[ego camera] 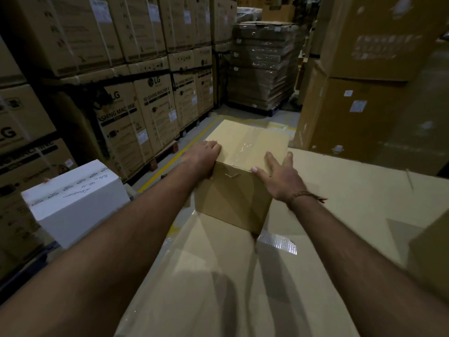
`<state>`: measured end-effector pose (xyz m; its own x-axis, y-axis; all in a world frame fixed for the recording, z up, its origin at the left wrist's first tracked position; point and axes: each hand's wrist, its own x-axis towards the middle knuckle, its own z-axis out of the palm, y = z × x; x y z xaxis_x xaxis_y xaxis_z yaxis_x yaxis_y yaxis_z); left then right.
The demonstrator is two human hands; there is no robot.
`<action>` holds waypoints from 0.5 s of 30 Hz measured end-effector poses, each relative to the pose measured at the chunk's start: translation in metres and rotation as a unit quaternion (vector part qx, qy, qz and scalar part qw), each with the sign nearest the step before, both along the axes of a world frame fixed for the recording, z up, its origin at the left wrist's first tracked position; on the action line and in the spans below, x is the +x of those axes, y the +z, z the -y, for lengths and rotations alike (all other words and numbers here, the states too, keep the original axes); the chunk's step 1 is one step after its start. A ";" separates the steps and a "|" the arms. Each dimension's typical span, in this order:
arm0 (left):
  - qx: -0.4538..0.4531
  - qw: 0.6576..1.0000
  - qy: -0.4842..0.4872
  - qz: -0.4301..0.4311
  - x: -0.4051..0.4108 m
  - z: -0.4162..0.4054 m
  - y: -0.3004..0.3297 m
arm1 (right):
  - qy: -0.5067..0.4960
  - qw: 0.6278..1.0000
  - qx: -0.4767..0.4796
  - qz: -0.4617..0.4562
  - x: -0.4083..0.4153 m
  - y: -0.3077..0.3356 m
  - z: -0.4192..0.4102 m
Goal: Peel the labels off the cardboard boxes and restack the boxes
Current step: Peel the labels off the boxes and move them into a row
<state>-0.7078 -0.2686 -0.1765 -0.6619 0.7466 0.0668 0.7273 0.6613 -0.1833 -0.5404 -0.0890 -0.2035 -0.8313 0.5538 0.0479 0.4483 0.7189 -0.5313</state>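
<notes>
Meanwhile, a taped cardboard box (pixel 239 176) stands on a larger flat carton (pixel 340 203) in a warehouse aisle | left hand (pixel 204 158) grips its near-left top corner | right hand (pixel 279 176) rests spread, fingers straight, on its right edge | white box (pixel 75 200) sits left

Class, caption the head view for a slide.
Left hand and right hand hold a small taped brown cardboard box atop a large carton.

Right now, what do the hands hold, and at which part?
The small cardboard box: the left hand grips its top left edge, and the right hand lies open against its right side.
</notes>
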 end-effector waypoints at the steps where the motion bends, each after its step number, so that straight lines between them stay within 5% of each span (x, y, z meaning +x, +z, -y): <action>1: -0.018 1.000 0.004 -0.008 0.004 -0.003 0.008 | -0.010 0.998 0.052 -0.015 0.006 0.004 0.008; 9: 0.015 0.999 0.000 -0.031 0.084 -0.014 0.051 | -0.038 0.985 0.136 -0.102 0.102 0.038 0.030; 15: 0.220 0.971 -0.039 0.087 0.198 -0.043 0.063 | -0.085 0.979 0.125 -0.134 0.213 0.055 0.037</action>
<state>-0.5097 -0.2257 -0.1135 -0.6344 0.7194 0.2828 0.7730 0.5892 0.2351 -0.3270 -0.1261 -0.1484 -0.6667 0.6264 0.4039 0.4413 0.7685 -0.4633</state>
